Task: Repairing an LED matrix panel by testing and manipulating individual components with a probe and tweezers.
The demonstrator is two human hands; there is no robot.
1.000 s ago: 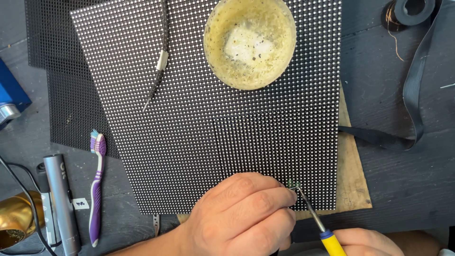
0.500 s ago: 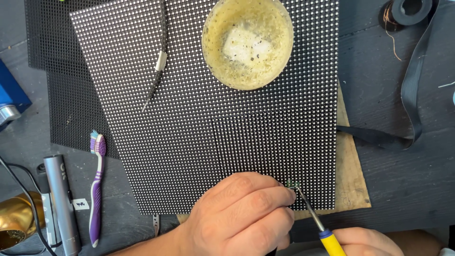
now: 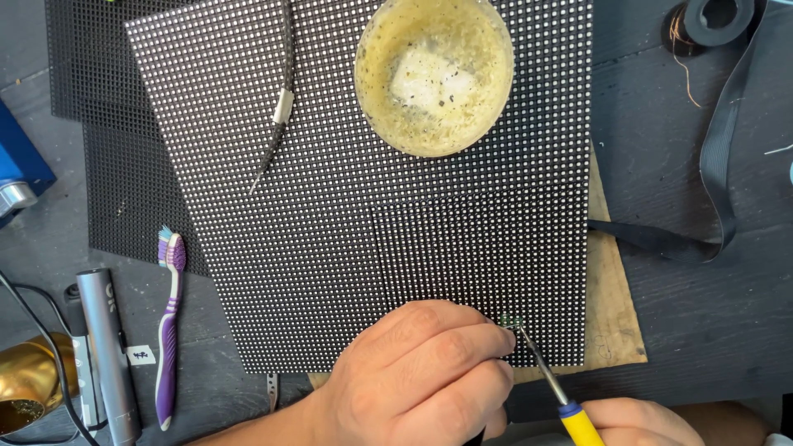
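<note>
Working at the near edge of a black dotted LED panel [image 3: 347,215], the person has both hands low in view. Left hand [image 3: 421,380] rests on the panel's near edge, fingers [image 3: 462,343] curled closed with the tips pressed together at a small green part [image 3: 510,320] on the panel surface; whether they actually pinch it cannot be told. Right hand [image 3: 640,421] is only partly in view at the bottom edge, its fingers wrapped closed around the yellow-and-blue handle of a soldering iron [image 3: 562,396]. The iron's thin metal tip slants up and left, meeting the green part just beside the left fingertips.

Far beyond the fingers, a round yellowish bowl [image 3: 434,74] with speckled residue and a pale lump in its middle sits on the panel. Left of the bowl, a thin probe-like tool with a metal collar [image 3: 279,116] lies on the panel. A second dotted panel [image 3: 107,182] pokes out underneath on the left. Under the right edge, a brown board [image 3: 611,306] shows.

Well to the left of the left hand, on the dark bench [image 3: 702,314]: a purple-and-white toothbrush [image 3: 169,330], a grey cylindrical tool [image 3: 109,351], a brass-coloured object [image 3: 25,380]. Far right: a black strap [image 3: 719,165] and a tape roll [image 3: 719,16].
</note>
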